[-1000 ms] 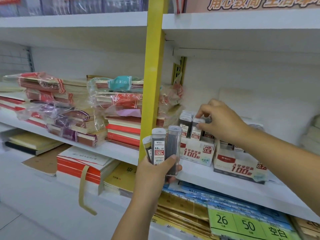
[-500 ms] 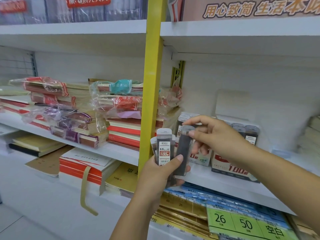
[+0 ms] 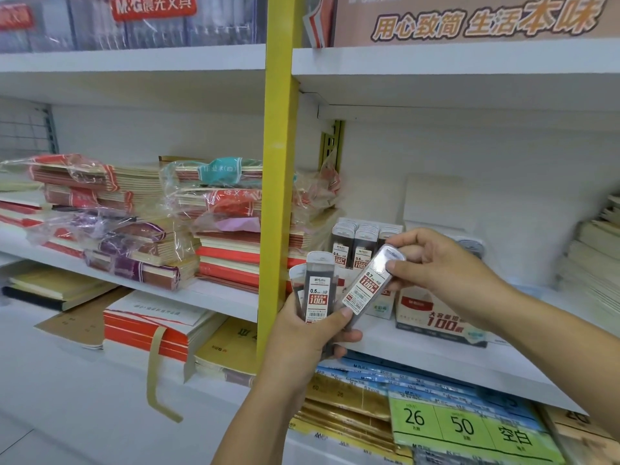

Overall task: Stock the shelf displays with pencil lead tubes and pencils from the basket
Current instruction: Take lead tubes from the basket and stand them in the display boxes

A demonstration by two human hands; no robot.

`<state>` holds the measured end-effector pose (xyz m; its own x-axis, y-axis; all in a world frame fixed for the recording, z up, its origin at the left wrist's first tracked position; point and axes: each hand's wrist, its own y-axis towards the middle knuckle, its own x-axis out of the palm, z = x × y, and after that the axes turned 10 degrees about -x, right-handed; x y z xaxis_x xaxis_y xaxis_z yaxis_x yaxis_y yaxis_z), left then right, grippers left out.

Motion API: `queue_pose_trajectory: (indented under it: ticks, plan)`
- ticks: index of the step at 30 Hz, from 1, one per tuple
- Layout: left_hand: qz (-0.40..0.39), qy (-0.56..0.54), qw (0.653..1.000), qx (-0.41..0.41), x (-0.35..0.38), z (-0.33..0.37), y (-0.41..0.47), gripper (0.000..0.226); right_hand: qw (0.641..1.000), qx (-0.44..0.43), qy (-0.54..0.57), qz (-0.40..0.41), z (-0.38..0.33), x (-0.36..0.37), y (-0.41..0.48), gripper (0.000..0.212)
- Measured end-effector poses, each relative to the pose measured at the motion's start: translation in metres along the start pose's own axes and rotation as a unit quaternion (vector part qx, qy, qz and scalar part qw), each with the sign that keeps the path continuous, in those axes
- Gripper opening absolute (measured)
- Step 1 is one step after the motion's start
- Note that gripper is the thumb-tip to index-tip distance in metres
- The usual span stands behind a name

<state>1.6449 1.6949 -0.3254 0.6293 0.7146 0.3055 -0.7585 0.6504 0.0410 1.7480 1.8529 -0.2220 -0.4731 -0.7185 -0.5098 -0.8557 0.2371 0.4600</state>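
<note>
My left hand (image 3: 312,333) grips a small bunch of dark pencil lead tubes (image 3: 317,290) upright in front of the yellow shelf post; the front one is marked 0.5. My right hand (image 3: 439,266) pinches the top of one tube marked 0.7 (image 3: 369,283), tilted, its lower end still by my left thumb. Behind them on the white shelf (image 3: 436,350) stand two white display boxes: the left box (image 3: 384,305) holds rows of 0.5 tubes (image 3: 355,245), the right box (image 3: 436,317) is partly hidden by my right hand.
The yellow upright post (image 3: 278,182) divides the shelving. Wrapped stacks of notebooks (image 3: 134,226) fill the left shelf, more paper stacks (image 3: 597,256) lie at far right. Below are red-edged pads (image 3: 151,327) and blue and green packs (image 3: 463,427). The basket is out of view.
My right hand left the display box, came back to the bunch and took hold of one tube, now tilting it away to the right. The camera has tipped slightly upward.
</note>
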Motion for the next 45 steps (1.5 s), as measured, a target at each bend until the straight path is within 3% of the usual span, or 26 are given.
queue_pose_trajectory:
  ticks: [5, 10, 12, 17, 24, 28, 30, 34, 40, 45]
  plan:
    - [-0.01, 0.022, 1.0, 0.008, 0.006, -0.002, 0.002, 0.033, 0.998, -0.034, -0.027, 0.042, -0.005, -0.012, 0.0, 0.021]
    - [-0.023, 0.053, 0.998, 0.015, 0.013, -0.005, 0.006, 0.024, 0.973, -0.133, -0.112, 0.151, -0.014, -0.065, 0.004, 0.041]
    - [-0.034, 0.051, 0.998, 0.014, 0.018, -0.007, 0.009, 0.025, 0.961, -0.15, -0.17, 0.159, -0.012, -0.088, 0.0, 0.047]
    - [-0.077, 0.035, 0.996, -0.017, 0.035, -0.012, 0.015, 0.021, 0.914, -0.11, -0.363, 0.147, 0.011, -0.115, -0.012, 0.037]
    - [-0.088, 0.082, 0.993, -0.015, 0.045, -0.019, 0.015, 0.016, 0.939, -0.076, -0.322, 0.097, 0.045, -0.109, -0.013, 0.029]
    - [-0.092, 0.088, 0.992, 0.001, 0.042, -0.017, 0.012, 0.01, 0.906, -0.091, -0.408, 0.072, 0.056, -0.106, -0.007, 0.02]
    - [-0.099, 0.08, 0.992, 0.002, 0.042, -0.016, 0.01, 0.013, 0.894, -0.08, -0.432, 0.088, 0.061, -0.107, -0.005, 0.01]
    - [-0.107, 0.074, 0.992, 0.002, 0.041, -0.015, 0.008, 0.016, 0.886, -0.068, -0.447, 0.1, 0.065, -0.106, -0.006, 0.01]
    - [-0.099, 0.061, 0.993, 0.003, 0.04, -0.014, 0.007, 0.017, 0.926, -0.074, -0.329, 0.17, 0.047, -0.118, -0.003, 0.018]
    - [-0.106, 0.065, 0.992, 0.005, 0.04, -0.015, 0.007, 0.018, 0.907, -0.12, -0.359, 0.187, 0.037, -0.124, 0.0, 0.021]
